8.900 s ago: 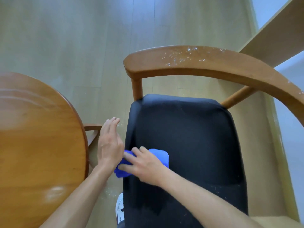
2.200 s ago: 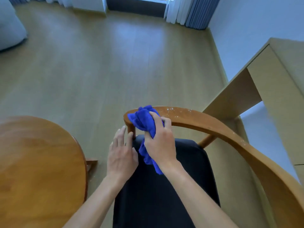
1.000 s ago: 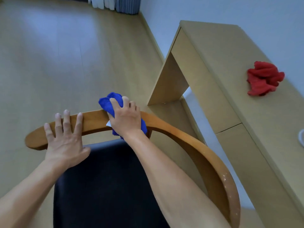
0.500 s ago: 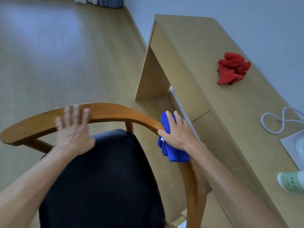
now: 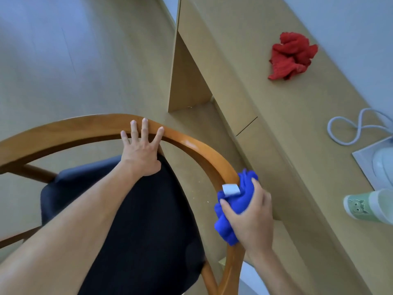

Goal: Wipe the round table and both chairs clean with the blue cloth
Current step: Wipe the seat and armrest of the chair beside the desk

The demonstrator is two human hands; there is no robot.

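Observation:
A wooden chair [image 5: 70,129] with a curved backrest rail and a black seat cushion [image 5: 136,226] fills the lower left. My right hand [image 5: 253,220] grips the bunched blue cloth [image 5: 236,203], pressing it on the right end of the rail where it bends down. A white tag shows on the cloth. My left hand [image 5: 141,152] lies flat with fingers spread on the top of the rail. The round table is out of view.
A light wooden desk [image 5: 265,116] runs along the right, close beside the chair. On it lie a crumpled red cloth [image 5: 292,58], a white cable [image 5: 350,128], a white device [image 5: 380,165] and a green cup [image 5: 368,206]. Wooden floor lies to the left.
My right hand has slid the blue cloth along the rail from the middle to its right end. My left hand has shifted right along the rail. The view has swung toward the desk.

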